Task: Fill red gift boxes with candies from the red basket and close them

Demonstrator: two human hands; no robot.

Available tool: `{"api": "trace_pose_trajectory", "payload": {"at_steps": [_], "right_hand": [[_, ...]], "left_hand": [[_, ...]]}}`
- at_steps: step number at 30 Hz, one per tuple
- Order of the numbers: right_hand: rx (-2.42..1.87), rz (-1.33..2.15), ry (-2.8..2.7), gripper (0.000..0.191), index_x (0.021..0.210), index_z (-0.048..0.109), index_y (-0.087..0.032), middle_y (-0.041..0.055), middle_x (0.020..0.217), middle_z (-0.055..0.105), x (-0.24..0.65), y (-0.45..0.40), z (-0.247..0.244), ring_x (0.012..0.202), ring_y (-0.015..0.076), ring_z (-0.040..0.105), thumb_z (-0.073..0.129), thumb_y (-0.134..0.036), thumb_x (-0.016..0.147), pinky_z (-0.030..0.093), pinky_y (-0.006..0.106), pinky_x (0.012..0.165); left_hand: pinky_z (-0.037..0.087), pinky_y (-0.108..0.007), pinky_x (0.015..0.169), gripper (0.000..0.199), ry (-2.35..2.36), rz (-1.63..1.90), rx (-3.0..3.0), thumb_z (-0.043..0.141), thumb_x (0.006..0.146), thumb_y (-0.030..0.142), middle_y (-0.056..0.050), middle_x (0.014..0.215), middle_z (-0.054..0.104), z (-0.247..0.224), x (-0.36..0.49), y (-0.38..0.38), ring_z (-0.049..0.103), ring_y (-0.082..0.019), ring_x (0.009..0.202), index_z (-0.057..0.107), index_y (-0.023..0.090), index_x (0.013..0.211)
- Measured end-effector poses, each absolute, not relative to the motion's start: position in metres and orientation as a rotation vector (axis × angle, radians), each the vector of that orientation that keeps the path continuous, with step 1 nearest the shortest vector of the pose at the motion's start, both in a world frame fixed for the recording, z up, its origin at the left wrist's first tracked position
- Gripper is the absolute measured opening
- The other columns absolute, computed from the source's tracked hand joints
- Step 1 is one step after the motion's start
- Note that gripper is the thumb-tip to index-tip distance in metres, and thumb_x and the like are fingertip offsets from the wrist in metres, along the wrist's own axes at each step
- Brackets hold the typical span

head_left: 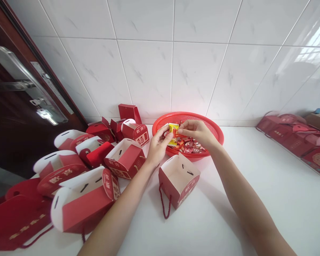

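Note:
Over a red plastic basket [217, 133] of wrapped candies [190, 145], both my hands are close together. Between the thumb and fingers of my left hand [158, 145] is a yellow candy packet [174, 127]. My right hand [196, 131] is pinched just to its right; a small reddish bit shows at the fingertips, too small to tell from the packet. In front of the basket stands a red paper gift box [170, 181], its top open, white inside, with a dark red cord handle hanging down its side.
Several more open red gift boxes [88, 206] crowd the left of the white tabletop [218, 227]. A row of red boxes [296, 138] stands at the far right. Behind is a tiled wall [146, 71]; a dark door with a metal handle [18, 85] is at left.

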State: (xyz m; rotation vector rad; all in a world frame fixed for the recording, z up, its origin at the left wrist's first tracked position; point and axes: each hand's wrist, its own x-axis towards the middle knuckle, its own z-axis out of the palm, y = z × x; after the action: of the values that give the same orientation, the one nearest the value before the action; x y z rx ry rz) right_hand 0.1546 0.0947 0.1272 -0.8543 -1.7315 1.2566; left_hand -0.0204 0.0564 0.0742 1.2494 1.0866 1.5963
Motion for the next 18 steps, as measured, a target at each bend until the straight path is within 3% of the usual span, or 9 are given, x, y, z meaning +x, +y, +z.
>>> {"api": "trace_pose_trajectory", "payload": {"at_steps": [7,13,18], "right_hand": [[-0.850,1.221,-1.770,0.040,0.078,0.068,-0.018,0.0022,0.078,0.071,0.148,0.094,0.123,0.073,0.0161,0.066,0.088,-0.051,0.068,0.051,0.027,0.065],[-0.891,1.108,-1.843,0.040,0.085,0.071,-0.018,0.0046,0.083,0.073,0.164,0.101,0.128,0.073,0.0165,0.066,0.078,-0.057,0.078,0.054,0.030,0.071],[-1.139,0.806,-1.994,0.028,0.092,0.072,-0.019,0.0066,0.091,0.075,0.187,0.129,0.114,0.080,0.0199,0.068,0.061,-0.045,0.090,0.054,0.032,0.072]], "left_hand": [[0.052,-0.046,0.111,0.057,1.101,1.614,1.274,0.081,0.080,0.050,-0.012,0.134,0.071,0.077,-0.019,0.054,0.061,-0.033,0.133,0.070,0.017,0.125],[0.062,-0.046,0.092,0.062,1.099,1.595,1.285,0.085,0.073,0.053,-0.012,0.121,0.075,0.076,-0.018,0.054,0.075,-0.030,0.101,0.069,0.017,0.122],[0.062,-0.043,0.093,0.063,1.116,1.637,1.228,0.084,0.074,0.056,-0.011,0.118,0.076,0.073,-0.017,0.055,0.072,-0.033,0.113,0.069,0.018,0.122]]}}
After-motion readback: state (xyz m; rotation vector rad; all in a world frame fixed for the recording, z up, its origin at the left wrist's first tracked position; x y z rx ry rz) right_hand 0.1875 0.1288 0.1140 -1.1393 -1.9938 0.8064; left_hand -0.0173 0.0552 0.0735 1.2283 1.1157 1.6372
